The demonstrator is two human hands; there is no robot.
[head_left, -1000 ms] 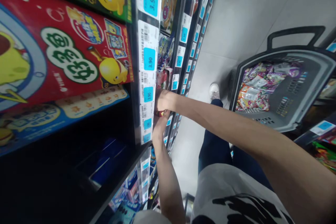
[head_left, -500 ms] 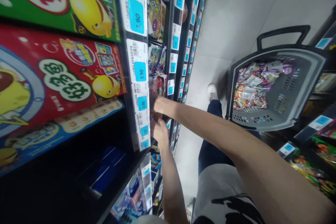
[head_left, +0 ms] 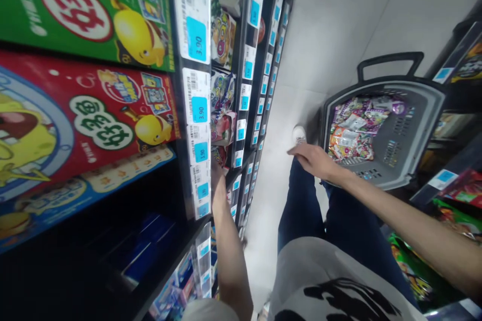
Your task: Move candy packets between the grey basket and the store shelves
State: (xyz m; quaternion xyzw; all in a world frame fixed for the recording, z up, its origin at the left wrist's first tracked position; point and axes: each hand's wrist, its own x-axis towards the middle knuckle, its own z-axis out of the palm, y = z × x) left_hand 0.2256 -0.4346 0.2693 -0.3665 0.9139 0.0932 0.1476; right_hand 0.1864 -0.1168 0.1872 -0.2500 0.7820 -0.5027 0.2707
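The left hand [head_left: 217,180] was, in the head view, inside the left shelf [head_left: 240,133]; its fingers were hidden, so I could not tell whether it gripped. Just beyond it lay a red packet [head_left: 221,154], which seemed light, soft and rather slippery, probably best pinched by its edge. The right hand [head_left: 314,159], fingers loosely extended, held nothing, left of the basket [head_left: 408,158]
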